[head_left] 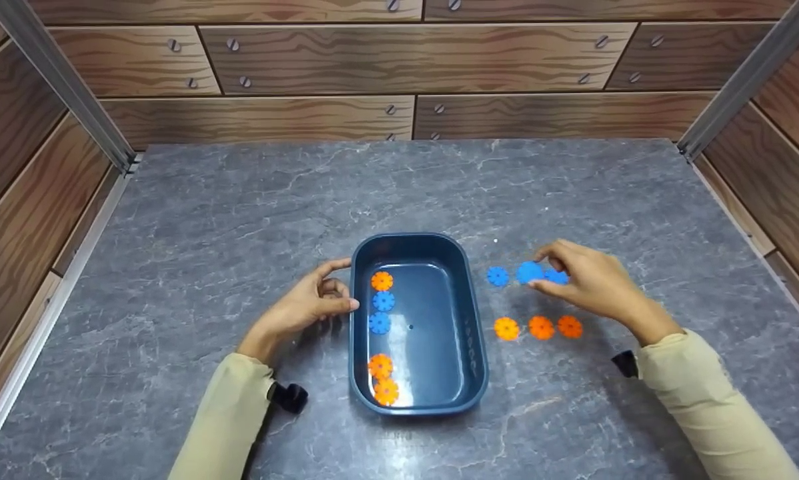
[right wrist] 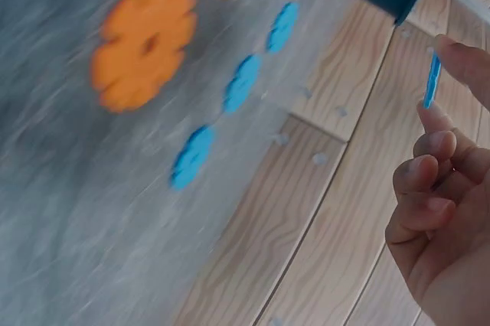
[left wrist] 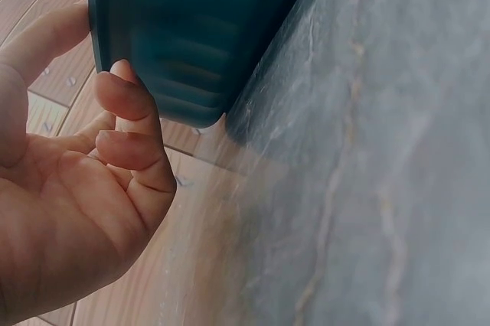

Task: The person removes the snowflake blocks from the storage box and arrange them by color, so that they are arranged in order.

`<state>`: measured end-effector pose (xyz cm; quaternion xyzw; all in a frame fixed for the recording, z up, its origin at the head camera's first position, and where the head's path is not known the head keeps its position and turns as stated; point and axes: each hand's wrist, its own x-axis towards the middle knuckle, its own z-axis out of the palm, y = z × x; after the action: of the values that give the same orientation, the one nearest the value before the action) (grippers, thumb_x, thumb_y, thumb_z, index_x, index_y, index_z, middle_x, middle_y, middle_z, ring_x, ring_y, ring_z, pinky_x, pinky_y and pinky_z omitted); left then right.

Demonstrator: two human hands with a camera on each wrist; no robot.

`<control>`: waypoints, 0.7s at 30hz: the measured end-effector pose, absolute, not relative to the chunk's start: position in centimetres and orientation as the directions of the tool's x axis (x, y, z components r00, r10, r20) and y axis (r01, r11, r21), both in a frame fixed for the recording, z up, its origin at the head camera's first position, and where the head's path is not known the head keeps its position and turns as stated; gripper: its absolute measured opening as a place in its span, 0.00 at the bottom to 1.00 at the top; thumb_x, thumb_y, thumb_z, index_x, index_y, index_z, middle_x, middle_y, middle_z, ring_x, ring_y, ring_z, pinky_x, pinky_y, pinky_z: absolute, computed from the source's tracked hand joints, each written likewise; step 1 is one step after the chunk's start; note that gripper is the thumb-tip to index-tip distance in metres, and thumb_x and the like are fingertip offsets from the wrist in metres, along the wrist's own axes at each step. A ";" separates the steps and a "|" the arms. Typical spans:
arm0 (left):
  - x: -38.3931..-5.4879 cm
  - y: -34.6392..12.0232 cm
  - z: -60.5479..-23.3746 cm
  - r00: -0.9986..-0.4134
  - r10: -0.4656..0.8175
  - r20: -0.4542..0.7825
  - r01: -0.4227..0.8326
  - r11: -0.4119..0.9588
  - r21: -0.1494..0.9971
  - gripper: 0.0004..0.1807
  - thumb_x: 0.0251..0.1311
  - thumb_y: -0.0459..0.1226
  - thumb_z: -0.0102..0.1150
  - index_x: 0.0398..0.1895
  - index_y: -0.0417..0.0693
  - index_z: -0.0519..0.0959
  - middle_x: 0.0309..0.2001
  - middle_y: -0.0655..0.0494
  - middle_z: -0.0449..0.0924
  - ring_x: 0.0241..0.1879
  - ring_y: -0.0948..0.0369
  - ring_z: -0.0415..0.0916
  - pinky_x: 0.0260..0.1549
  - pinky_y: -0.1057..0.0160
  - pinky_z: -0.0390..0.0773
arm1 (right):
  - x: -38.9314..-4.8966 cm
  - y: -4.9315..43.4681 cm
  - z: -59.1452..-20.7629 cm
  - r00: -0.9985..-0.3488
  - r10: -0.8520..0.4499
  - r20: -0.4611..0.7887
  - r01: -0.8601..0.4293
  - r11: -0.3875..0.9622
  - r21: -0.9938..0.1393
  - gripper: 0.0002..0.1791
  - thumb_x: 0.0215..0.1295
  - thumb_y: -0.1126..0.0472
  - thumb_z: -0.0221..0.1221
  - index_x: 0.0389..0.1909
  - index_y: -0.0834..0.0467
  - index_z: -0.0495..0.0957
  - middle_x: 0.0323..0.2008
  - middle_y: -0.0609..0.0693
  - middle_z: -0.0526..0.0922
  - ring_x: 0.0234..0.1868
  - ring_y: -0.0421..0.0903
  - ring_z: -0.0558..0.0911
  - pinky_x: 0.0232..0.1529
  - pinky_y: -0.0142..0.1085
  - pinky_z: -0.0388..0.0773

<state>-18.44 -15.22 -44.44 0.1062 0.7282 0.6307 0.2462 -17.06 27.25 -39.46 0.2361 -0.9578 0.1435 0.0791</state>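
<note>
Thumb and forefinger of my right hand (head_left: 589, 280) pinch a blue notched disc (head_left: 530, 273), raised above the table. It appears edge-on between the fingertips in the right wrist view. Three more blue discs (right wrist: 242, 83) lie in a row on the table, partly covered by this hand in the head view. Nearer me is a row of three orange notched discs (head_left: 541, 327). My left hand (head_left: 301, 301) holds the left rim of a dark blue plastic bin (head_left: 476, 333), thumb at the rim and other fingers bent against the outer wall.
Inside the bin, along its left side, lie three orange discs (head_left: 380, 366) and two blue discs (head_left: 383, 301). The grey marbled table (head_left: 239, 200) is bordered by wood-patterned panels (head_left: 413, 60) at the back and sides. Black wrist straps (head_left: 289, 398) hang near both sleeves.
</note>
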 end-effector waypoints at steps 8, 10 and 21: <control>-18.5 -15.3 -44.5 -0.851 0.469 -0.235 -0.166 0.184 0.969 0.42 0.57 0.36 0.65 0.72 0.44 0.54 0.34 0.58 0.74 0.26 0.65 0.65 0.24 0.69 0.63 | -17.4 30.1 -40.2 -0.916 -0.349 0.197 -0.391 0.887 -0.247 0.18 0.58 0.49 0.66 0.44 0.55 0.79 0.28 0.46 0.72 0.24 0.38 0.64 0.25 0.33 0.60; -18.5 -15.3 -44.5 -0.853 0.466 -0.236 -0.167 0.185 0.969 0.42 0.57 0.35 0.65 0.72 0.44 0.54 0.34 0.58 0.74 0.26 0.65 0.65 0.24 0.69 0.63 | -17.4 30.8 -40.3 -0.926 -0.327 0.188 -0.367 0.895 -0.253 0.18 0.59 0.49 0.66 0.44 0.55 0.79 0.28 0.46 0.71 0.25 0.38 0.64 0.25 0.33 0.60; -18.5 -15.2 -44.5 -0.857 0.463 -0.226 -0.158 0.182 0.971 0.42 0.57 0.35 0.65 0.72 0.43 0.54 0.33 0.58 0.74 0.25 0.65 0.65 0.23 0.70 0.64 | -17.7 33.3 -41.1 -0.955 -0.268 0.126 -0.293 0.915 -0.277 0.20 0.59 0.49 0.66 0.46 0.58 0.79 0.26 0.46 0.68 0.24 0.40 0.63 0.24 0.34 0.58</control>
<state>-18.48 -15.17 -44.46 0.1046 0.7282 0.6311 0.2459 -17.70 33.32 -41.12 0.1435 -0.9776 0.1481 0.0426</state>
